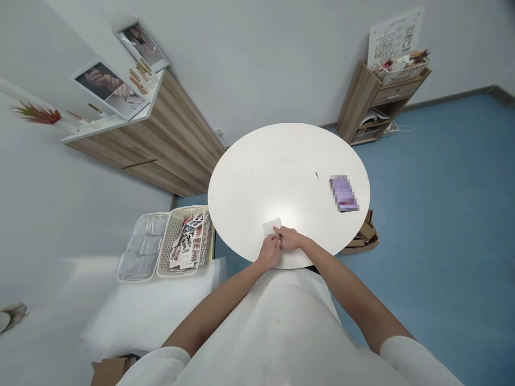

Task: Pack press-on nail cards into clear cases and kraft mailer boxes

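A small flat white piece (272, 225), squarish and too small to name for certain, is at the front edge of the round white table (289, 155). My right hand (290, 238) is closed on its near right corner, with the thumb and fingers drawn together. Just left of it, my left hand (270, 250) has its fingers curled in and touches the right hand's fingertips. It appears to pinch the piece's near edge, but the fingers partly hide that spot.
A pixelated purple item (344, 194) lies on the table's right side. Left of the table, a white basket (163, 257) holds printed cards, beside a tray of clear packs (142, 246). Wooden cabinets (173, 128) stand behind left; a cardboard box (364, 236) sits under the right edge.
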Available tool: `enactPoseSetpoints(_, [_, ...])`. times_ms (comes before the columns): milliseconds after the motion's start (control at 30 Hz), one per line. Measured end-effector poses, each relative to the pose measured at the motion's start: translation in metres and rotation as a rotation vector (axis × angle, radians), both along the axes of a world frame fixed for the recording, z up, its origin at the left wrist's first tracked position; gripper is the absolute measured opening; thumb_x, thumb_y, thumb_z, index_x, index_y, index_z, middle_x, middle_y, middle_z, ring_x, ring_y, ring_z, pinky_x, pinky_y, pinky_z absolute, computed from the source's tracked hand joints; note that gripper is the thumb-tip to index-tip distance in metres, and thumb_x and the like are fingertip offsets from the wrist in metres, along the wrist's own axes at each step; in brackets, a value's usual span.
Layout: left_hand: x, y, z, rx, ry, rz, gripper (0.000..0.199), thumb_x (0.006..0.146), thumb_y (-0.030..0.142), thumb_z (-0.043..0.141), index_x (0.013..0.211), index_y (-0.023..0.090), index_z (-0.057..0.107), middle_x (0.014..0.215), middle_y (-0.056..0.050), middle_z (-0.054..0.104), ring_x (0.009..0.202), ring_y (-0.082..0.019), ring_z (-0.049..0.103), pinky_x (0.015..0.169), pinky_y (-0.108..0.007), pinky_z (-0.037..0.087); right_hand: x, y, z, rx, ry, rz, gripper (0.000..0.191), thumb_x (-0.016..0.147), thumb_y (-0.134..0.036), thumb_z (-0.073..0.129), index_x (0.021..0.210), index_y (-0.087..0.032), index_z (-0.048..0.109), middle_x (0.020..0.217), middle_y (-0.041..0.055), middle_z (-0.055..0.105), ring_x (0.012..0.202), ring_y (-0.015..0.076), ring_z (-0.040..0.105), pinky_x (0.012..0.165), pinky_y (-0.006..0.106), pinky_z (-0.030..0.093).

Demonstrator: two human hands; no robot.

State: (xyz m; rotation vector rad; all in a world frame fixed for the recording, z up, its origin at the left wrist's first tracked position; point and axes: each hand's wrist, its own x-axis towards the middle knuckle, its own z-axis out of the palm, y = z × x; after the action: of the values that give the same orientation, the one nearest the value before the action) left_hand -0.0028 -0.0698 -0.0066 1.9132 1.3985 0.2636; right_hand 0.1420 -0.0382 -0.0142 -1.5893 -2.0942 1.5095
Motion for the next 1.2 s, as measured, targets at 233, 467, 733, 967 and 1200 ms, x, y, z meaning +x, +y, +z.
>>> enactPoseSetpoints(233, [-0.016,-0.007,0.003,-0.135,-0.165,0.091,0.036,0.088,0.032,0.029,0.121,0.019,0.034,0.109,-0.008,0.056,0.1,-0.018,0.052,0.085,-0.035,0.041,-0.005,0.0,-0.003,-0.02,0.077,-0.136,0.059,0.07,-0.033,0.056,0.126,-0.023,0.041,0.082,0.0009,0.053,0.07,0.0138,0.049,0.065,0.027,0.039])
enactPoseSetpoints(467, [-0.034,-0.006,-0.002,0.205,0.046,-0.028,0.027,0.08,0.019,0.037,0.106,0.018,0.045,0.113,-0.01,0.05,0.107,-0.021,0.047,0.087,-0.038,0.04,-0.016,-0.005,-0.007,0.101,-0.039,-0.197,0.06,0.067,-0.016,0.058,0.125,-0.019,0.042,0.086,0.0026,0.053,0.079,0.0149,0.05,0.072,0.028,0.039])
enactPoseSetpoints(733, [-0.036,0.008,-0.012,0.332,0.259,-0.316,0.048,0.078,0.03,0.044,0.124,0.017,0.037,0.138,-0.012,0.033,0.128,-0.026,0.025,0.099,-0.042,0.028,-0.014,-0.027,0.0,0.307,-0.183,-0.171,0.069,0.075,-0.015,0.051,0.135,-0.024,0.019,0.114,0.0088,0.046,0.094,0.0189,0.05,0.077,0.031,0.041])
enactPoseSetpoints(967, [-0.031,0.016,-0.007,0.249,0.245,-0.308,0.053,0.075,0.022,0.046,0.126,0.017,0.033,0.135,-0.011,0.037,0.127,-0.023,0.029,0.1,-0.043,0.024,-0.008,-0.032,0.004,0.485,-0.367,0.167,0.074,0.07,-0.034,0.062,0.132,-0.021,0.025,0.139,0.0118,0.028,0.124,0.0283,0.027,0.093,0.041,0.032])
enactPoseSetpoints(1200, [-0.028,0.019,-0.007,0.2,0.035,-0.179,0.055,0.069,0.03,0.052,0.119,0.015,0.037,0.127,-0.013,0.044,0.118,-0.026,0.04,0.094,-0.036,0.032,-0.016,-0.016,0.01,0.54,-0.508,0.363,0.057,0.075,-0.024,0.05,0.128,-0.012,0.033,0.127,0.0163,0.042,0.115,0.0284,0.038,0.089,0.038,0.035])
